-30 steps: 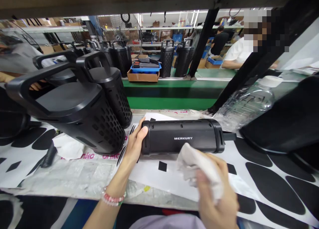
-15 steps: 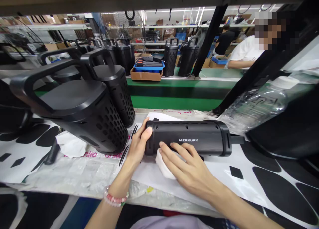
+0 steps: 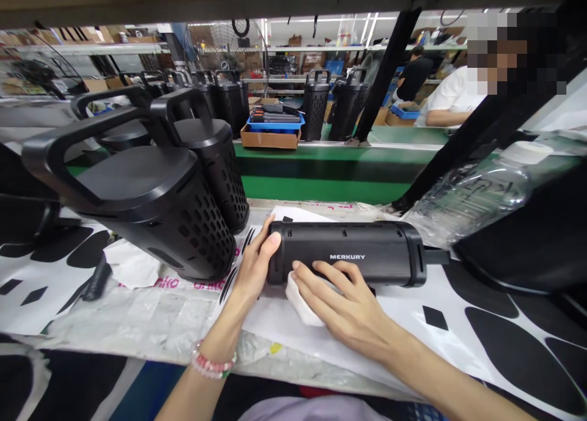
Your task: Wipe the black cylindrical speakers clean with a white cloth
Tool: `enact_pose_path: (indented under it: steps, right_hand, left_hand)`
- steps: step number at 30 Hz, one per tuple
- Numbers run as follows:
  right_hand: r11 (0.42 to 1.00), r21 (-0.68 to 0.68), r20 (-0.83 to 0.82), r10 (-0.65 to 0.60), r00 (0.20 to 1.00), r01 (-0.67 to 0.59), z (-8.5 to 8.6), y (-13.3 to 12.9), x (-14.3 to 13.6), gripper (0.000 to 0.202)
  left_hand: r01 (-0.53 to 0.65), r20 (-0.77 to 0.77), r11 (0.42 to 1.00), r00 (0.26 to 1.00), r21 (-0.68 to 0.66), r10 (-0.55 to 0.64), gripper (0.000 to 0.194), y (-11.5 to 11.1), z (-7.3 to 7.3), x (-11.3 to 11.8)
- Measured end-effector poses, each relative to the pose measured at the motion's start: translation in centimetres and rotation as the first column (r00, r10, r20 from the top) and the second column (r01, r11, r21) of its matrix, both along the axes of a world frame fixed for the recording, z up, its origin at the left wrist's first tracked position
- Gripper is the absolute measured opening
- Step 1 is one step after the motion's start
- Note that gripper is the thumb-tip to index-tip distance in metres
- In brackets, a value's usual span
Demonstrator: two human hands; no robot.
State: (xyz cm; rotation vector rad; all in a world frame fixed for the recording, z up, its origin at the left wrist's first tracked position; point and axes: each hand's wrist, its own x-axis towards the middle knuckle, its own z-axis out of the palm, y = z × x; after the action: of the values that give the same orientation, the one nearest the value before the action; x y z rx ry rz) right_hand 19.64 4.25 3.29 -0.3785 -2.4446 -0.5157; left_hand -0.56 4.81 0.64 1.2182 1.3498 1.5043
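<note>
A black cylindrical device [image 3: 380,250] marked MERKURY lies on its side on the white sheet, its handle pointing right. My left hand [image 3: 255,259] grips its left end, thumb on the near face and fingers behind the edge. Under the palm and fingers of my right hand [image 3: 343,299] is a folded white cloth [image 3: 300,302], held against the lower front of the device. My right fingertips rest just below and left of the lettering.
Upright black devices with handles [image 3: 156,195] stand at the left, near a crumpled white tissue [image 3: 132,263]. A clear plastic bottle [image 3: 490,186] lies at the right. Beyond the green belt [image 3: 321,170] sits a blue tray [image 3: 275,126]; a person [image 3: 452,97] is at the back right.
</note>
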Motion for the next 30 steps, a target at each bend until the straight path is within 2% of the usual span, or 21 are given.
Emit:
enact_pose_path:
  steps: [21,23,25,27,28,29,30]
  right_hand:
    - [1.000,-0.028,-0.045,-0.012,0.999,0.011,-0.7,0.2,-0.2,0.037]
    - [0.998,-0.049,-0.070,-0.030,0.997,0.027,-0.4,-0.1,-0.4,0.041]
    - [0.991,-0.133,-0.108,-0.021,0.994,0.007,0.0,-0.8,-0.6,0.040]
    - [0.944,-0.325,-0.170,0.008,0.985,-0.064,0.5,-1.7,-0.4,0.035]
    - [0.885,-0.455,-0.228,-0.008,0.974,-0.099,0.6,-2.2,0.0,0.032]
    - [0.797,-0.593,-0.292,-0.078,0.953,-0.116,0.7,-2.6,0.5,0.030]
    - [0.697,-0.708,-0.353,-0.210,0.912,-0.114,0.8,-2.8,1.4,0.030]
  left_hand:
    - [-0.001,0.006,1.000,1.000,-0.009,0.001,0.057,0.0,0.0,0.0]
    - [-0.006,0.001,1.000,1.000,-0.009,0.006,0.056,-0.1,0.0,0.0]
    - [-0.009,0.001,1.000,1.000,-0.009,0.009,0.056,-0.1,0.0,0.0]
    - [-0.010,0.011,1.000,1.000,-0.009,0.010,0.056,-0.1,-0.1,-0.1]
    - [-0.011,0.019,1.000,1.000,-0.010,0.012,0.056,0.0,-0.1,-0.1]
    - [-0.015,0.028,1.000,0.999,-0.008,0.015,0.056,0.0,-0.2,-0.1]
    - [-0.021,0.038,1.000,0.999,-0.006,0.022,0.056,0.2,-0.3,-0.1]
